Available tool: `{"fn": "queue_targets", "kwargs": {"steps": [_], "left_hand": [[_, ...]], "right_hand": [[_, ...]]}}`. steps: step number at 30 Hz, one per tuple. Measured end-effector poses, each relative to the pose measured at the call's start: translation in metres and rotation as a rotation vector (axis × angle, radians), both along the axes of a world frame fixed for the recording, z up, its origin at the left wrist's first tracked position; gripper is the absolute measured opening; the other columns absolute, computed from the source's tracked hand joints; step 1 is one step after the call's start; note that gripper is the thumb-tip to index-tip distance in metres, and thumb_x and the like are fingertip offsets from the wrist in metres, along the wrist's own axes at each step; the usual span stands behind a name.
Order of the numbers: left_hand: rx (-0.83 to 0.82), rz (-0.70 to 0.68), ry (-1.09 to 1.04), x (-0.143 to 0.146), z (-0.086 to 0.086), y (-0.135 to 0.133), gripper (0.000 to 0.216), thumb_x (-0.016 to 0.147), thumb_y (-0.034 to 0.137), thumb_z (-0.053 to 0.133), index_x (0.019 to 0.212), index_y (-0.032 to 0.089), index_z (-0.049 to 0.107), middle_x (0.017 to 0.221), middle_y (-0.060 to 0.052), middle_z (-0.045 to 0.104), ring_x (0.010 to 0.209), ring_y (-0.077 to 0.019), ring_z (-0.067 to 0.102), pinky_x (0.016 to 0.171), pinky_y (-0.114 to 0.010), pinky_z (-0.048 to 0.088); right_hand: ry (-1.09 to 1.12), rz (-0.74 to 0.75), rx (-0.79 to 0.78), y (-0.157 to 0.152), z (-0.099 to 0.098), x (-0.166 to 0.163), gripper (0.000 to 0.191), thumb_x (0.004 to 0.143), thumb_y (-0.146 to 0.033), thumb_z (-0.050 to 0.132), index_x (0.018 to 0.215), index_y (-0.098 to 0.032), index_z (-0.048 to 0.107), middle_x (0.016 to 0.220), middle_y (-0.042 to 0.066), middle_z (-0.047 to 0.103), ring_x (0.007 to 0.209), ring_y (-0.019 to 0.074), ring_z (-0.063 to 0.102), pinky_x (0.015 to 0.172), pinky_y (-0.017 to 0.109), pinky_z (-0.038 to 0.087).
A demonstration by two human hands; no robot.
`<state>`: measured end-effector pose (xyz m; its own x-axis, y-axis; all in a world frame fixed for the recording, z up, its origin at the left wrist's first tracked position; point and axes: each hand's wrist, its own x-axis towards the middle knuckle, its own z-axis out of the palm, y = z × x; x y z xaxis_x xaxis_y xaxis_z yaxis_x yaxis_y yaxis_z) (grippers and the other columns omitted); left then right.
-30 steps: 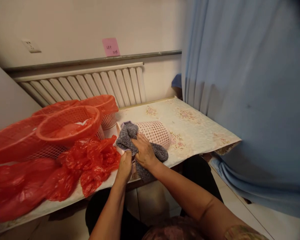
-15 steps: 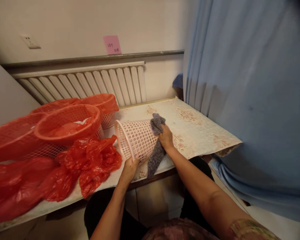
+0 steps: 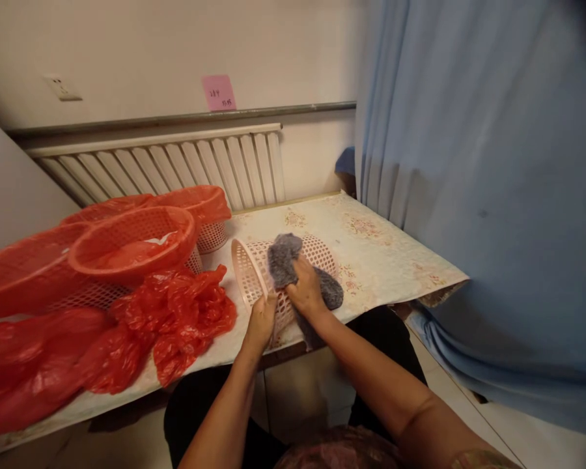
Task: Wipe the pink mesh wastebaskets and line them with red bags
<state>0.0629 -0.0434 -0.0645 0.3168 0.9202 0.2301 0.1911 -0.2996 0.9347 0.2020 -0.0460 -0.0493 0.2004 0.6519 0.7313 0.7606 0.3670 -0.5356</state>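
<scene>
A pale pink perforated plastic wastebasket lies on its side on the flower-patterned table cover, its mouth facing left. My left hand grips the rim at the near side. My right hand is closed on a dark grey cloth and presses it against the basket's side, close to the rim. Part of the cloth trails to the right over the basket, and another end hangs toward the table's front edge.
Several baskets lined with red plastic bags stand at the left, one with a red rim. Crumpled red bags lie in front of them. A radiator runs along the wall. A blue curtain hangs at the right.
My right hand has moved the grey cloth left along the basket, from its base end toward the rim. The left hand stays on the rim, shifted slightly up and right.
</scene>
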Motion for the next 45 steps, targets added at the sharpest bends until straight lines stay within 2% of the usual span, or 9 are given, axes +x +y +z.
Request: {"fn": "queue_targets", "kwargs": {"steps": [4, 7, 12, 20, 25, 30, 33, 39, 45], "left_hand": [[-0.055, 0.024, -0.105, 0.000, 0.006, 0.008, 0.047, 0.085, 0.052, 0.040, 0.091, 0.012, 0.064, 0.089, -0.008, 0.070, 0.087, -0.0232, 0.063, 0.080, -0.035, 0.050], [-0.124, -0.034, -0.166, 0.000, 0.003, 0.010, 0.052, 0.085, 0.054, 0.041, 0.106, 0.011, 0.061, 0.100, -0.009, 0.070, 0.097, -0.0239, 0.063, 0.089, -0.037, 0.048], [-0.072, -0.110, -0.077, 0.000, -0.016, 0.008, 0.059, 0.085, 0.057, 0.042, 0.118, 0.010, 0.058, 0.116, -0.012, 0.066, 0.124, -0.0258, 0.049, 0.107, -0.041, 0.034], [-0.079, -0.215, 0.028, -0.011, -0.025, 0.003, 0.065, 0.084, 0.062, 0.041, 0.111, 0.009, 0.065, 0.118, -0.013, 0.066, 0.118, -0.0289, 0.054, 0.108, -0.042, 0.033], [-0.089, -0.176, 0.034, -0.009, -0.022, 0.000, 0.067, 0.079, 0.065, 0.045, 0.108, 0.009, 0.066, 0.114, -0.013, 0.068, 0.116, -0.0304, 0.055, 0.106, -0.042, 0.035], [-0.117, -0.185, 0.007, -0.009, -0.007, -0.007, 0.077, 0.077, 0.073, 0.040, 0.105, 0.007, 0.067, 0.105, -0.014, 0.071, 0.107, -0.0321, 0.060, 0.101, -0.043, 0.041], [-0.146, -0.180, -0.011, -0.011, 0.004, -0.009, 0.082, 0.076, 0.077, 0.035, 0.105, 0.007, 0.066, 0.101, -0.015, 0.072, 0.106, -0.0327, 0.061, 0.097, -0.043, 0.045], [-0.240, -0.102, -0.224, -0.005, 0.006, -0.003, 0.079, 0.079, 0.075, 0.034, 0.111, 0.008, 0.062, 0.100, -0.016, 0.072, 0.109, -0.0301, 0.060, 0.100, -0.044, 0.042], [-0.221, 0.020, -0.503, 0.006, 0.019, 0.009, 0.057, 0.082, 0.060, 0.047, 0.117, 0.017, 0.060, 0.110, -0.006, 0.069, 0.114, -0.0232, 0.058, 0.103, -0.039, 0.041]], "right_hand": [[-0.098, 0.152, 0.077, -0.009, -0.005, -0.030, 0.039, 0.069, -0.014, 0.046, 0.107, -0.015, 0.056, 0.118, 0.013, 0.056, 0.122, 0.0269, 0.043, 0.109, 0.046, 0.032], [-0.145, 0.140, 0.105, -0.006, -0.012, -0.027, 0.043, 0.069, -0.014, 0.046, 0.111, -0.013, 0.054, 0.121, 0.016, 0.054, 0.127, 0.0285, 0.038, 0.110, 0.050, 0.030], [-0.177, 0.091, 0.063, 0.007, -0.012, -0.011, 0.048, 0.068, -0.012, 0.044, 0.115, -0.010, 0.052, 0.123, 0.017, 0.053, 0.127, 0.0281, 0.038, 0.110, 0.049, 0.030], [-0.046, -0.120, -0.010, 0.036, -0.024, 0.048, 0.036, 0.075, -0.014, 0.045, 0.109, -0.014, 0.057, 0.119, 0.014, 0.058, 0.119, 0.0254, 0.045, 0.105, 0.042, 0.033], [0.249, -0.417, -0.251, 0.044, -0.040, 0.103, 0.029, 0.082, -0.027, 0.044, 0.100, -0.014, 0.063, 0.100, 0.013, 0.067, 0.097, 0.0246, 0.059, 0.086, 0.033, 0.043], [0.334, -0.520, -0.296, 0.036, -0.039, 0.110, 0.036, 0.084, -0.040, 0.043, 0.091, -0.012, 0.065, 0.084, 0.015, 0.067, 0.086, 0.0260, 0.061, 0.076, 0.032, 0.043], [0.231, -0.423, -0.225, 0.029, -0.022, 0.087, 0.031, 0.083, -0.038, 0.047, 0.095, -0.015, 0.064, 0.095, 0.013, 0.066, 0.095, 0.0244, 0.058, 0.083, 0.031, 0.043], [-0.151, -0.023, -0.068, 0.013, 0.014, 0.020, 0.023, 0.080, -0.026, 0.050, 0.096, -0.016, 0.062, 0.101, 0.011, 0.063, 0.103, 0.0247, 0.053, 0.098, 0.039, 0.039], [-0.207, 0.236, 0.073, -0.011, 0.004, -0.031, 0.034, 0.081, -0.026, 0.048, 0.113, -0.017, 0.056, 0.118, 0.011, 0.058, 0.121, 0.0243, 0.046, 0.109, 0.045, 0.032]]}}
